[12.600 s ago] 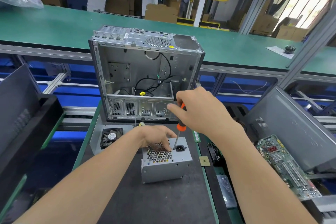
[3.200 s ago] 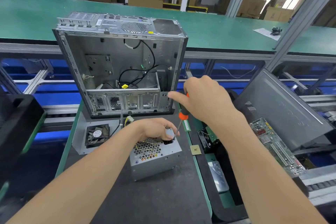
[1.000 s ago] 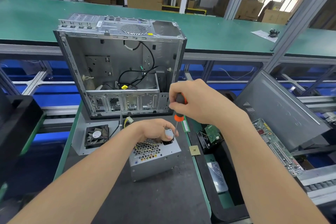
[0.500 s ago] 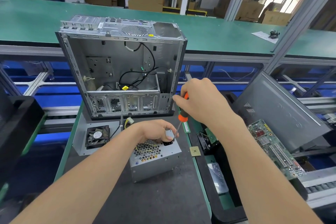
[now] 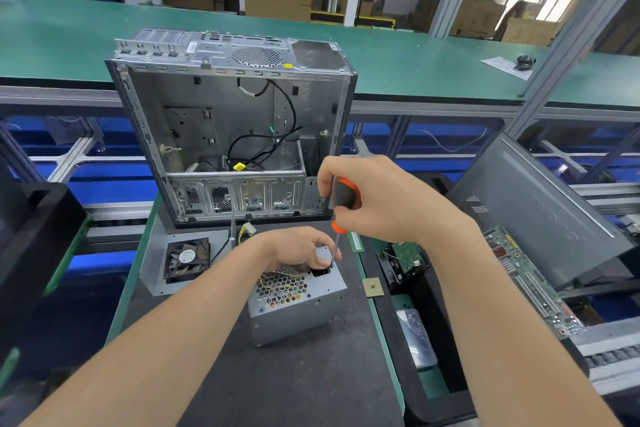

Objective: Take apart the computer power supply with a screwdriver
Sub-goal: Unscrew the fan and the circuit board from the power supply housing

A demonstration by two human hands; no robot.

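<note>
The power supply (image 5: pixel 301 305) is set on the dark mat (image 5: pixel 277 388) at the middle of the bench, just in front of the opened computer case (image 5: pixel 225 114), with its honeycomb grille and black socket turned upward. It is gripped at its far upper edge by the left hand (image 5: pixel 298 250), whose fingers are curled over the metal housing. The screwdriver (image 5: pixel 346 199) is held in the right hand (image 5: pixel 381 198) — the black and orange handle is wrapped by the fingers, and the shaft is angled downward to the left, its tip placed on the top face of the unit beside the socket, close against the left fingertips.

A loose cooling fan (image 5: pixel 187 258) is seen lying to the left of the unit on a grey metal plate. To the right, a memory stick (image 5: pixel 356 242) and a small square chip (image 5: pixel 373 288) are laid on the green edge of the bench, and a circuit board (image 5: pixel 533 284) is propped against a grey side panel (image 5: pixel 540 208) further right.
</note>
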